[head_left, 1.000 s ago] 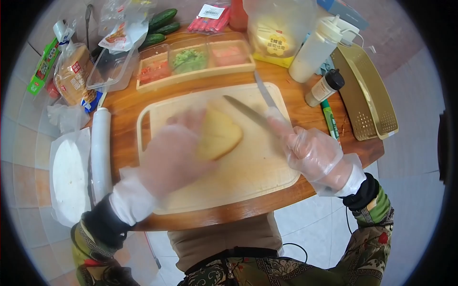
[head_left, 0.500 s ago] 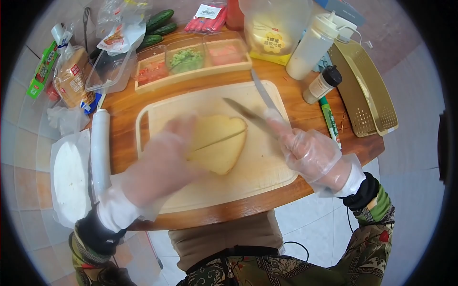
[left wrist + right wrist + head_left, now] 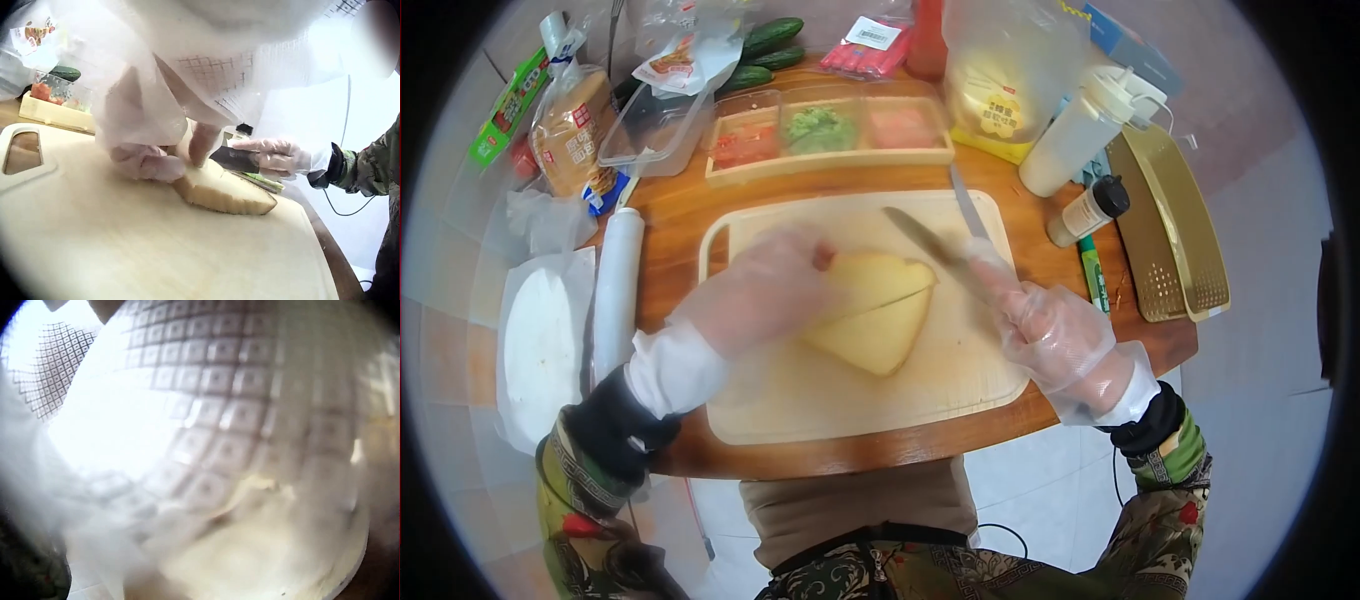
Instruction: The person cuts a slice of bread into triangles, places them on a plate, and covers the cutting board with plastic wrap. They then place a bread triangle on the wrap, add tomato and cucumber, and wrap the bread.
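Note:
On the cutting board, bread lies flat with a straight diagonal cut across it. My gloved left hand, blurred, is over the bread's left side; in the left wrist view its bent fingers touch the end of the bread. My gloved right hand grips a knife right of the bread, its blade pointing up and left. A second narrow blade lies across the board's upper right edge; its lower end is hidden. Glove plastic fills most of the right wrist view.
Behind the board stands a wooden tray of red, green and pink food. Bottles, a seasoning jar and a long basket are at right. Left are a white roll, bagged bread and a plastic box.
My left hand has moved off the bread's middle, uncovering the cut, then back toward its upper left edge. My right hand still grips the knife. The whole head view has shifted slightly.

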`<state>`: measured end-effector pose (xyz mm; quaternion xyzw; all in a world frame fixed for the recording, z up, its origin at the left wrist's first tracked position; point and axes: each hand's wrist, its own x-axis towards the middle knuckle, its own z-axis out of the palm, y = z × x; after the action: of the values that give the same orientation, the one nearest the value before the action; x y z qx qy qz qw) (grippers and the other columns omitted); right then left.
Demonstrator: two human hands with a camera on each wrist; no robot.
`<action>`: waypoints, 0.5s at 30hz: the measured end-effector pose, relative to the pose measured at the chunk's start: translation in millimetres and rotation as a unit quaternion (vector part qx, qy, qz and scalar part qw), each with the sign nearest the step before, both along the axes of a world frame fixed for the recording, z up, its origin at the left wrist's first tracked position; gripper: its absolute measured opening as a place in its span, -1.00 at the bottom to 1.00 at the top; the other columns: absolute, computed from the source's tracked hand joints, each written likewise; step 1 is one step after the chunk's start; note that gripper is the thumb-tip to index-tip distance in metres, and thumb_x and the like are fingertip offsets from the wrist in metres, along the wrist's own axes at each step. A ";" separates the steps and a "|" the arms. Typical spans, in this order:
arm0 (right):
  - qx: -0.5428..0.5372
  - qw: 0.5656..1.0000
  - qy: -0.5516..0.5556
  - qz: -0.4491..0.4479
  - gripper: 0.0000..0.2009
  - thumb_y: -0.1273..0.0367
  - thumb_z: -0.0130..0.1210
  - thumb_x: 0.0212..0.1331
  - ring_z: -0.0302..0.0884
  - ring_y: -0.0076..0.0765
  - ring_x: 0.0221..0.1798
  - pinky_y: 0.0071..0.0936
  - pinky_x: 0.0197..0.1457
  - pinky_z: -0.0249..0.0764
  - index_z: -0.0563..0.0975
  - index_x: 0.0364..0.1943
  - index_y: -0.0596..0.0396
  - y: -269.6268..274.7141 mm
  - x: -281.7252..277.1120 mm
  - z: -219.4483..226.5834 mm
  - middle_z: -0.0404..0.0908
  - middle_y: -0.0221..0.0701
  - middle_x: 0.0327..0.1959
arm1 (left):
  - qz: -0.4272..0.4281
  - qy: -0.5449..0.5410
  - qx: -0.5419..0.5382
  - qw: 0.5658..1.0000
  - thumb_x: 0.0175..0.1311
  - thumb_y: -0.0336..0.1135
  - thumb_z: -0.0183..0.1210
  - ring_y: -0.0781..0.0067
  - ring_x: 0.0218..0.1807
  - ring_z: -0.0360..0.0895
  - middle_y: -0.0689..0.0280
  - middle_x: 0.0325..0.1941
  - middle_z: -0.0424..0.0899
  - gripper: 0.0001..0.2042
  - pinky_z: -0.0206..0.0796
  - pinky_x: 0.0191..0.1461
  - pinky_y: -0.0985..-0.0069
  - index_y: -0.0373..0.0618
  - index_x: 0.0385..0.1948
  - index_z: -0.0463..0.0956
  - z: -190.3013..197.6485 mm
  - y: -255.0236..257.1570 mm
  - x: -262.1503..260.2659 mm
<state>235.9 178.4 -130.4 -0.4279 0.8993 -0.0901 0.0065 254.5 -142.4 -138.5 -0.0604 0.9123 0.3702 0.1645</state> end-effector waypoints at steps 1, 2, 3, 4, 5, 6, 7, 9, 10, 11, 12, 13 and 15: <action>-0.017 1.000 0.000 0.008 -0.28 0.47 0.09 0.21 0.60 0.10 -0.50 0.00 -0.44 0.50 0.19 0.53 0.05 -0.7 -1.8 0.1 0.63 -0.13 -0.43 | 0.020 -0.028 0.036 0.999 0.19 -0.26 0.35 0.54 -0.38 0.59 0.34 -0.29 0.63 -0.61 0.45 -0.30 0.49 -0.29 -0.01 0.57 -3.4 -4.0 -3.1; -0.016 1.000 0.000 0.013 -0.28 0.47 0.09 0.21 0.60 0.10 -0.50 0.00 -0.44 0.50 0.19 0.53 0.05 -2.8 -2.5 1.8 0.63 -0.13 -0.43 | 0.026 -0.026 0.037 0.999 0.19 -0.26 0.35 0.54 -0.38 0.59 0.34 -0.29 0.63 -0.61 0.45 -0.30 0.49 -0.29 -0.01 0.57 -7.7 -7.1 -5.8; -0.006 1.000 -0.015 -0.012 -0.28 0.47 0.08 0.21 0.60 0.11 -0.49 0.01 -0.43 0.50 0.19 0.52 0.05 -5.5 -2.4 5.7 0.63 -0.11 -0.41 | 0.055 -0.015 0.065 0.996 0.20 -0.28 0.35 0.57 -0.41 0.58 0.35 -0.31 0.64 -0.65 0.42 -0.34 0.51 -0.28 -0.04 0.57 -12.0 -10.4 -9.1; 0.005 0.999 -0.030 -0.038 -0.29 0.47 0.07 0.21 0.60 0.12 -0.47 0.02 -0.42 0.50 0.19 0.52 0.06 -8.0 -2.9 8.7 0.64 -0.10 -0.39 | 0.084 -0.004 0.093 0.992 0.21 -0.30 0.35 0.61 -0.45 0.56 0.37 -0.32 0.65 -0.68 0.40 -0.39 0.52 -0.26 -0.07 0.57 -12.5 -12.7 -12.2; 0.005 0.999 -0.028 -0.034 -0.29 0.47 0.07 0.21 0.60 0.12 -0.47 0.02 -0.42 0.50 0.19 0.52 0.06 -10.7 -4.1 10.9 0.64 -0.10 -0.39 | 0.087 -0.002 0.094 0.992 0.21 -0.30 0.35 0.61 -0.45 0.56 0.37 -0.32 0.65 -0.68 0.40 -0.39 0.52 -0.26 -0.07 0.57 -12.2 -15.2 -16.9; 0.005 0.999 -0.028 -0.037 -0.30 0.46 0.06 0.24 0.62 0.11 -0.42 -0.02 -0.38 0.51 0.19 0.53 0.06 -13.7 -5.3 12.8 0.64 -0.10 -0.38 | 0.115 -0.015 0.110 0.987 0.23 -0.30 0.34 0.60 -0.46 0.57 0.36 -0.34 0.65 -0.68 0.39 -0.39 0.51 -0.28 -0.07 0.57 -11.0 -16.8 -22.2; 0.005 0.999 -0.028 -0.040 -0.32 0.44 0.05 0.27 0.63 0.09 -0.37 -0.07 -0.33 0.53 0.19 0.53 0.06 -15.7 -7.3 14.1 0.64 -0.10 -0.36 | 0.144 -0.027 0.127 0.981 0.24 -0.30 0.34 0.59 -0.46 0.57 0.35 -0.37 0.65 -0.68 0.39 -0.40 0.51 -0.30 -0.07 0.56 -10.4 -17.9 -24.9; -0.036 0.997 -0.072 -0.007 -0.34 0.42 0.02 0.33 0.63 0.06 -0.32 -0.12 -0.28 0.53 0.18 0.54 0.07 -10.5 -15.6 8.5 0.64 -0.11 -0.35 | 0.151 0.014 0.099 0.983 0.24 -0.28 0.33 0.53 -0.45 0.60 0.32 -0.37 0.67 -0.69 0.42 -0.37 0.47 -0.27 -0.07 0.58 -18.5 -21.2 -26.6; -0.077 0.990 -0.117 0.022 -0.37 0.40 -0.01 0.38 0.64 0.03 -0.27 -0.17 -0.23 0.53 0.17 0.55 0.08 -8.7 -19.8 6.7 0.64 -0.11 -0.35 | 0.155 0.051 0.070 0.984 0.24 -0.27 0.33 0.48 -0.44 0.63 0.29 -0.37 0.69 -0.69 0.46 -0.34 0.44 -0.25 -0.08 0.60 -21.5 -22.2 -27.4; -0.076 0.990 -0.117 0.024 -0.37 0.40 -0.01 0.38 0.64 0.03 -0.27 -0.17 -0.23 0.53 0.17 0.55 0.08 -12.1 -21.4 10.5 0.64 -0.11 -0.35 | 0.157 0.052 0.071 0.984 0.24 -0.27 0.33 0.48 -0.44 0.63 0.29 -0.37 0.69 -0.69 0.46 -0.34 0.44 -0.25 -0.08 0.60 -22.8 -21.4 -23.9; -0.047 0.992 -0.109 0.031 -0.39 0.38 -0.05 0.42 0.63 0.00 -0.23 -0.22 -0.19 0.53 0.17 0.55 0.09 -18.4 -21.8 16.8 0.64 -0.12 -0.35 | 0.127 0.162 -0.048 0.977 0.23 -0.24 0.32 0.42 -0.40 0.66 0.25 -0.37 0.71 -0.70 0.49 -0.28 0.41 -0.22 -0.09 0.62 -24.9 -19.4 -16.4; -0.017 0.994 -0.100 0.038 -0.42 0.36 -0.10 0.46 0.62 -0.03 -0.20 -0.27 -0.14 0.52 0.17 0.54 0.09 -24.3 -22.5 19.8 0.64 -0.13 -0.34 | 0.093 0.268 -0.167 0.944 0.22 -0.22 0.32 0.35 -0.36 0.70 0.21 -0.37 0.73 -0.71 0.53 -0.21 0.38 -0.18 -0.11 0.65 -25.8 -17.4 -9.8; -0.018 0.995 -0.080 0.048 -0.42 0.36 -0.11 0.45 0.61 -0.04 -0.26 -0.24 -0.20 0.51 0.17 0.55 0.09 -34.3 -24.7 15.7 0.62 -0.16 -0.39 | 0.061 0.217 -0.146 0.963 0.21 -0.19 0.31 0.32 -0.30 0.72 0.19 -0.35 0.75 -0.70 0.54 -0.14 0.37 -0.15 -0.11 0.67 -15.9 -19.3 2.0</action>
<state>211.3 144.1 -114.7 -0.4625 0.8723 -0.1400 0.0746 256.5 -161.7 -154.5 -0.0579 0.9648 0.2464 -0.0711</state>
